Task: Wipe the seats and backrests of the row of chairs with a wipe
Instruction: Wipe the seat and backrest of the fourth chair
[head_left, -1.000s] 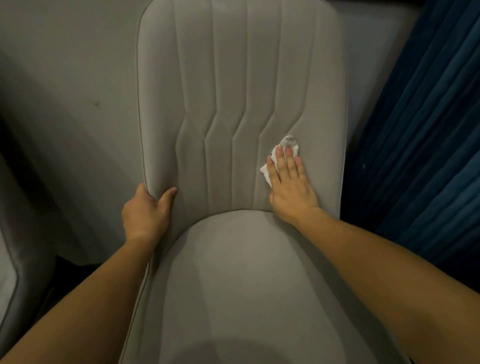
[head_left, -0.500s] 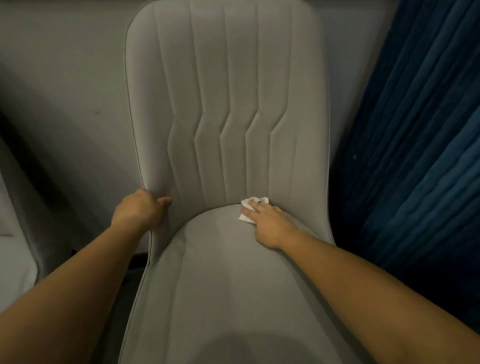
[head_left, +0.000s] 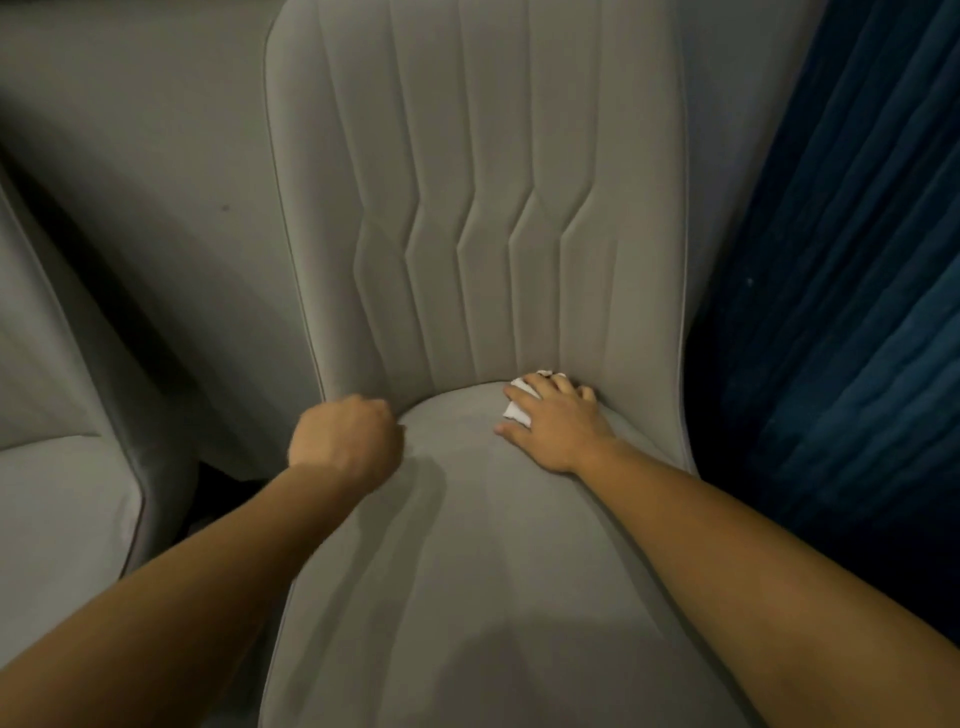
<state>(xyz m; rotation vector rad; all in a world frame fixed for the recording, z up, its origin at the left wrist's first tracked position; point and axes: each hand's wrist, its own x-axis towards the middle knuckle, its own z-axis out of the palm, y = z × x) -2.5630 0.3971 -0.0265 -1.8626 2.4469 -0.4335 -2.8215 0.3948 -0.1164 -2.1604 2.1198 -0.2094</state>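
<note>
Far to the left of the grey chair (head_left: 467, 545) I was working on, the seat and side of a neighbouring grey chair (head_left: 57, 499) showed at the edge of my view, with a dark gap between the two. Behind both stood a pale grey wall (head_left: 156, 156), carrying one small dark speck.

My left hand (head_left: 345, 441) was at the chair's left side, where the backrest (head_left: 478, 208) met the seat (head_left: 467, 571). Its fingers were curled under into a fist with the knuckles facing up. I could not tell whether they gripped the backrest's edge or only rested against it, since the fingertips were hidden beneath the hand.

The backrest rose upright in the middle, its padding stitched in vertical channels that kinked sideways about halfway down. The seat spread out below it toward me, smooth, with soft shadows from my forearms lying across it.

My right hand (head_left: 556, 421) lay palm down at the back of the seat, right in the crease under the backrest and toward the chair's right side. It pressed the white wipe (head_left: 517, 410) against the upholstery, fingers bent over the wad and thumb stretched out to the left along the seat. Only a bit of the wipe peeked out by my index finger and past my fingertips.

To the right of the chair hung a dark blue curtain (head_left: 841, 260) in long folds, just beside the backrest's right edge.
</note>
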